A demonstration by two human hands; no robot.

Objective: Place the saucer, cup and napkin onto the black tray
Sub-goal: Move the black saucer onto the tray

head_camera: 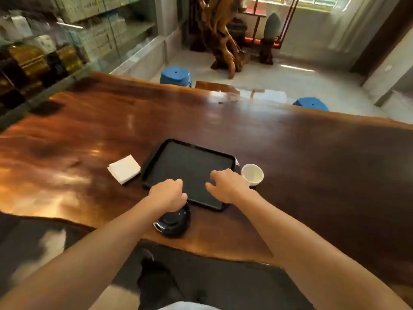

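A black tray (190, 164) lies on the wooden table in front of me, with nothing on it. A folded white napkin (124, 168) rests on the table just left of the tray. A white cup (252, 174) stands upright just off the tray's right edge. A glossy black saucer (175, 222) sits tilted at the tray's near left corner, close to the table's front edge. My left hand (167, 193) is closed over the saucer's upper rim and hides part of it. My right hand (228, 186) hovers over the tray's near right part with loosely curled fingers, holding nothing, a little left of the cup.
The long polished wooden table (290, 153) stretches far left and right. Two blue stools (175, 76) (311, 104) stand beyond its far edge. A glass cabinet (67, 41) lines the left wall, and a carved wooden root sculpture (223, 41) stands at the back.
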